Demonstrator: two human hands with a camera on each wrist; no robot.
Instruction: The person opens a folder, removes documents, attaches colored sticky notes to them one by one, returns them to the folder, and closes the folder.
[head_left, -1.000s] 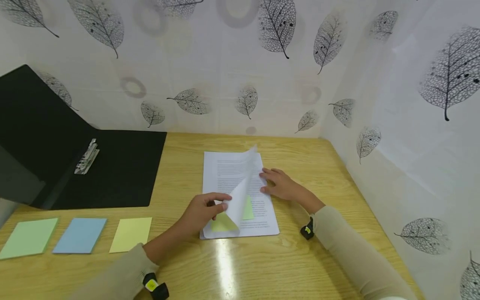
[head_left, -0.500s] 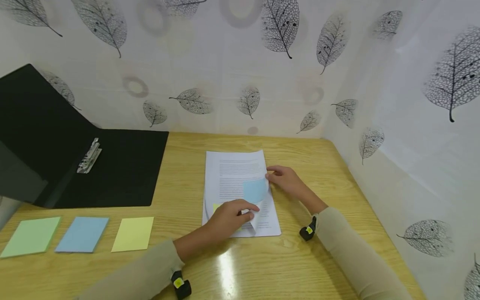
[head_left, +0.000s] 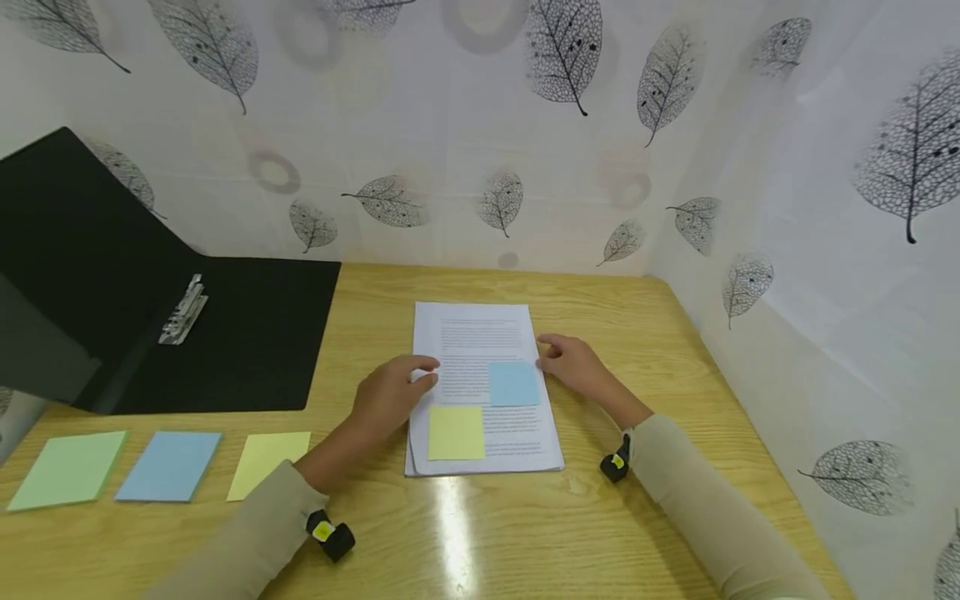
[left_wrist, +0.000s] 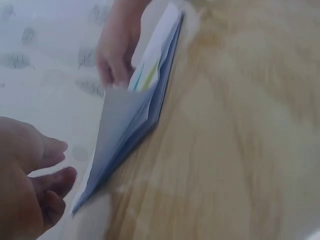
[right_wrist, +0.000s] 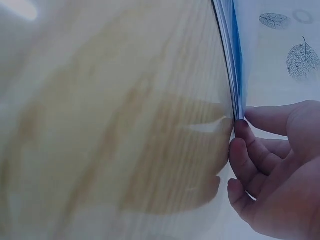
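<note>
A stack of printed paper sheets (head_left: 480, 337) lies on the table, its top page flat with a blue sticky note (head_left: 514, 383) and a yellow sticky note (head_left: 456, 433) on it. My left hand (head_left: 390, 396) is at the stack's left edge, thumb and forefinger apart. In the left wrist view that left hand (left_wrist: 30, 175) has a gap between its fingertips and the paper. My right hand (head_left: 573, 367) is at the right edge. The right wrist view has the right hand (right_wrist: 285, 165) pinching the edge of the sheets between thumb and fingers.
An open black folder (head_left: 262, 333) with a metal clip (head_left: 183, 310) stands at the left. In front of it lie a green note pad (head_left: 69, 471), a blue note pad (head_left: 168, 467) and a yellow note pad (head_left: 266, 458). Leaf-patterned cloth (head_left: 435, 125) borders the table behind and right.
The lifted top sheet has come down flat, showing both sticky notes. My left hand has let go of its corner and moved left to the stack's edge. My right hand stays at the right edge.
</note>
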